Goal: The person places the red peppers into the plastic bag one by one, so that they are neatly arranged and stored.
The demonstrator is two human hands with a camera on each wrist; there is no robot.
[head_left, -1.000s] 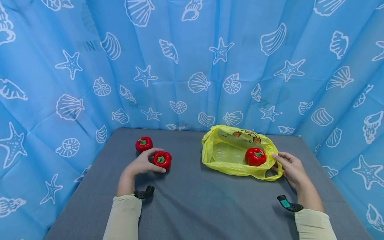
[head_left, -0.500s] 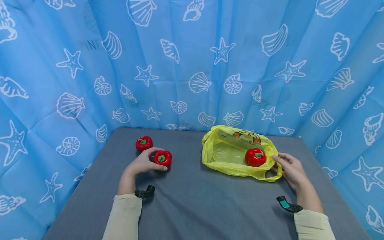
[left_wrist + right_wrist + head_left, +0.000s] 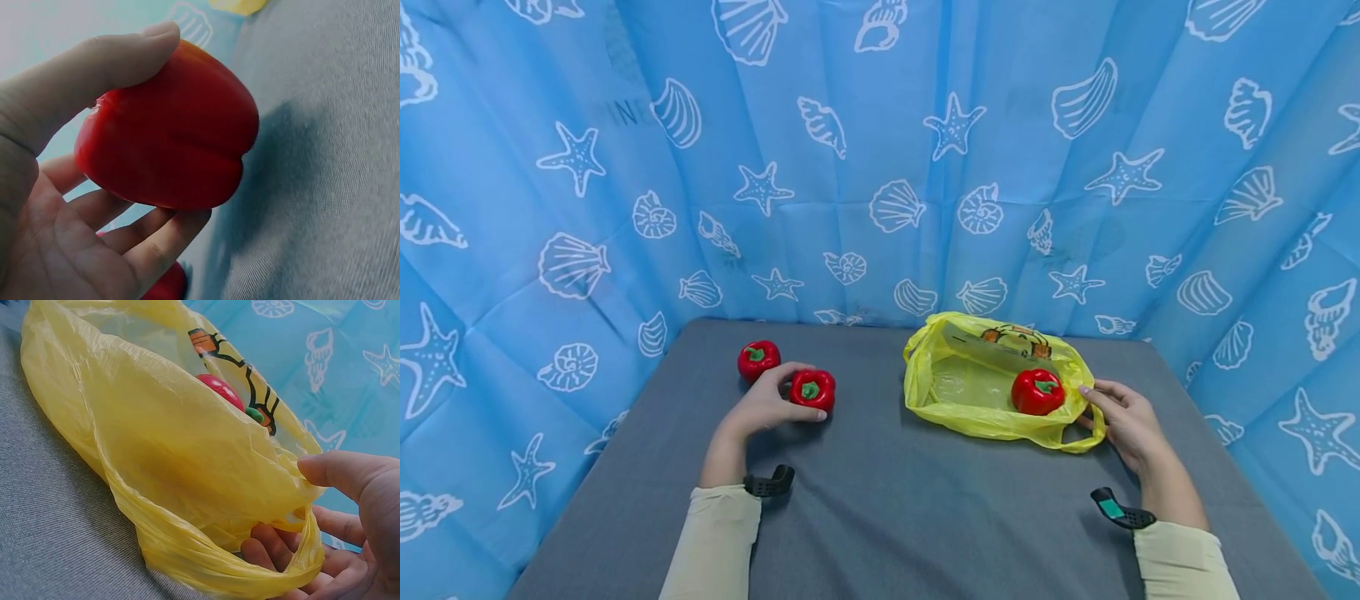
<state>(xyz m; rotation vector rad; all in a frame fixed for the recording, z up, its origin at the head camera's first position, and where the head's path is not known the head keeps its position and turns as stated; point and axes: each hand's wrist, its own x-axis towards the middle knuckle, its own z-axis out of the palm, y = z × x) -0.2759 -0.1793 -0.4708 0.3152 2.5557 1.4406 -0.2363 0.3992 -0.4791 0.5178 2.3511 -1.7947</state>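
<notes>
i have the left hand (image 3: 765,407) gripping 1 glossy red pepper (image 3: 817,392) round its sides, seemingly just clear of the grey table (image 3: 880,508); it looks light, firm, slick, so i favour its widest girth. well apart, my right hand (image 3: 1133,421) pinches the limp yellow bag (image 3: 955,419) by its rim, probably easily torn.

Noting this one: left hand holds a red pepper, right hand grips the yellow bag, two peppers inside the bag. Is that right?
Not two: the head view shows one pepper inside the yellow bag. The left hand does hold a red pepper, and the right hand grips the bag.
</notes>
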